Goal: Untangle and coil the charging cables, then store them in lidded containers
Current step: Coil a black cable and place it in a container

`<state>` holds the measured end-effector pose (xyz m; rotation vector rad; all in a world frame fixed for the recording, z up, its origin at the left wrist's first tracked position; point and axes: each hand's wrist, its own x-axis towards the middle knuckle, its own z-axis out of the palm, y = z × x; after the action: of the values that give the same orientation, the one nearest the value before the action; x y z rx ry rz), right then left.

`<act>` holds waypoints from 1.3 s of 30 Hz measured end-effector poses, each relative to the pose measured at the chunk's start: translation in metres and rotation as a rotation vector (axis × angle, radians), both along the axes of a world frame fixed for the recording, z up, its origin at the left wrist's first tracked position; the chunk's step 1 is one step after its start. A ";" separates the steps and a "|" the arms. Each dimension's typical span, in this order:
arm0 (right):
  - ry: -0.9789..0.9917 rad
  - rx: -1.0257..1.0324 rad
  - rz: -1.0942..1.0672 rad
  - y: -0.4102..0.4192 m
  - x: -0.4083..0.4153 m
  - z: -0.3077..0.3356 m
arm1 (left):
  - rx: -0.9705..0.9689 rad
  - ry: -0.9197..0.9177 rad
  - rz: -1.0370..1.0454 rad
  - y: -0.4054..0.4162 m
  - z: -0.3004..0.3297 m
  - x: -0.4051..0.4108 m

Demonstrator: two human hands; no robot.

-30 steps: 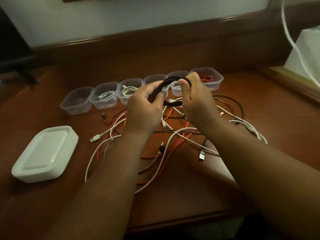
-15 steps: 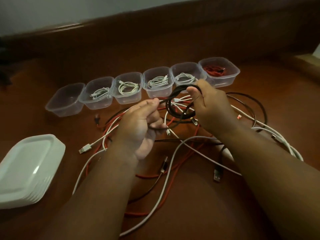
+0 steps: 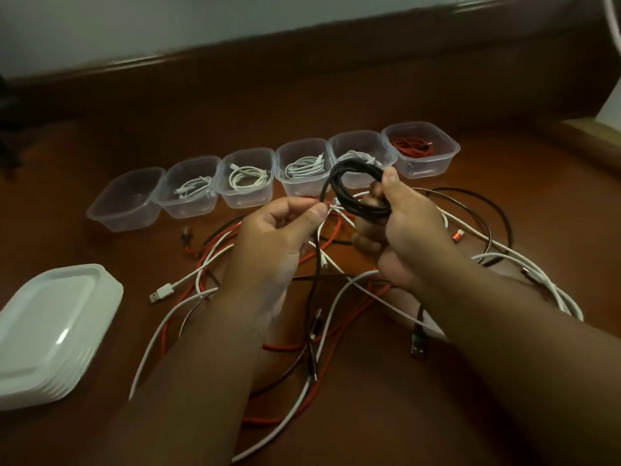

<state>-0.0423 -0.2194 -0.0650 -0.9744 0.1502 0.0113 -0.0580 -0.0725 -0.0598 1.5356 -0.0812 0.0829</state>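
Note:
My right hand [image 3: 403, 230] grips a coil of black cable [image 3: 353, 190], held up above the table. My left hand [image 3: 275, 240] pinches the loose tail of the same black cable, which hangs down to its plug [image 3: 316, 324]. Under both hands lies a tangle of white, red and black cables [image 3: 339, 297]. A row of clear tubs stands behind: the leftmost tub [image 3: 124, 200] is empty, several hold white coils [image 3: 248, 176], and the rightmost tub [image 3: 421, 149] holds a red coil.
A stack of white lids [image 3: 50, 327] sits at the left on the brown wooden table [image 3: 537, 196]. A raised wooden rim runs along the back. A white USB plug [image 3: 161, 294] lies left of the tangle. A white cable [image 3: 613, 25] hangs at the top right.
The view tilted down and drew closer. My left hand slid along the black tail and now pinches it near the coil, which my right hand holds higher, in front of the tubs.

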 end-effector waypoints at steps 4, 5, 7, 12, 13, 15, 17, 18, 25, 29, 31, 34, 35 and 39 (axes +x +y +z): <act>-0.052 0.058 0.048 0.007 -0.009 0.000 | -0.211 0.096 0.037 -0.008 -0.001 -0.001; -0.078 0.035 0.057 0.009 -0.010 0.000 | -0.289 0.126 0.043 -0.010 -0.001 -0.002; -0.130 -0.091 0.036 0.011 -0.012 -0.002 | -0.406 0.147 0.060 -0.014 -0.003 -0.003; -0.281 -0.543 -0.067 0.013 -0.017 -0.002 | -0.303 0.031 0.007 -0.022 -0.006 -0.012; -0.315 -0.571 -0.072 0.013 -0.018 -0.003 | -0.283 0.022 0.005 -0.022 -0.006 -0.013; -0.370 -0.631 -0.061 0.013 -0.016 -0.006 | -0.301 0.032 0.027 -0.020 -0.008 -0.011; -0.404 -0.662 -0.049 0.015 -0.014 -0.009 | -0.338 0.037 0.028 -0.016 -0.008 -0.008; -0.416 -0.672 -0.055 0.015 -0.014 -0.009 | -0.356 0.038 0.004 -0.015 -0.008 -0.007; -0.373 -0.685 -0.050 0.009 -0.007 -0.012 | -0.452 0.135 -0.253 -0.009 -0.007 -0.007; -0.356 -0.761 -0.014 0.005 -0.003 -0.008 | -0.565 0.187 -0.302 -0.005 -0.006 -0.003; -0.349 -0.789 0.001 0.005 -0.002 -0.006 | -0.622 0.194 -0.310 -0.006 -0.006 -0.003; -0.333 -0.791 0.028 0.005 -0.003 -0.006 | -0.591 0.132 -0.345 -0.005 -0.008 -0.002; -0.329 -0.802 0.030 0.005 -0.003 -0.005 | -0.556 0.109 -0.337 -0.004 -0.009 -0.001; -0.315 -0.829 0.005 0.001 -0.001 -0.007 | -0.374 0.060 -0.188 -0.007 -0.010 0.003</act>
<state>-0.0430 -0.2185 -0.0717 -1.7869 -0.1569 -0.2139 -0.0547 -0.0791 -0.0695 1.1501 -0.1525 -0.0935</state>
